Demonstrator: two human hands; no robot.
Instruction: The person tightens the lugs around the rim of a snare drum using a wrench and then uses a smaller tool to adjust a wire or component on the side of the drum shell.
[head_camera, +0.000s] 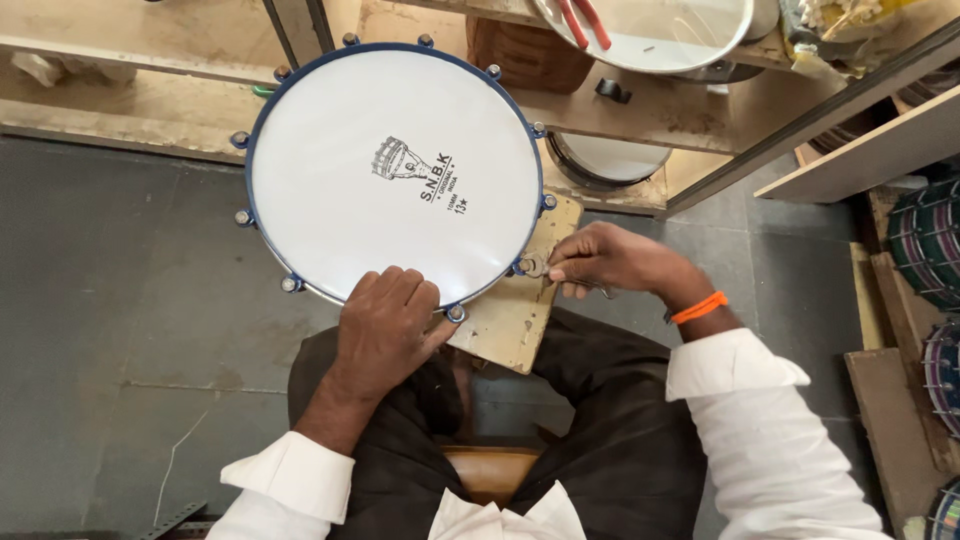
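White drum rests on a wooden board. The left hand lies on the drum's near edge, fingers curled loosely. The right hand pinches a metal tool against the drum's rim.

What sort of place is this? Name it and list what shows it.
Probably a drum-making or drum-repair workshop. A white-skinned drum sits on a small board, the right hand at a bolt on its rim with a metal tool. More drums are stacked at right, and another drumhead lies on wooden shelving.

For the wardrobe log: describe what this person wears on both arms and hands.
Both arms wear white long sleeves with the cuffs turned back. The left hand is bare, with no glove or band visible. The right hand is bare too, with an orange band around its wrist.
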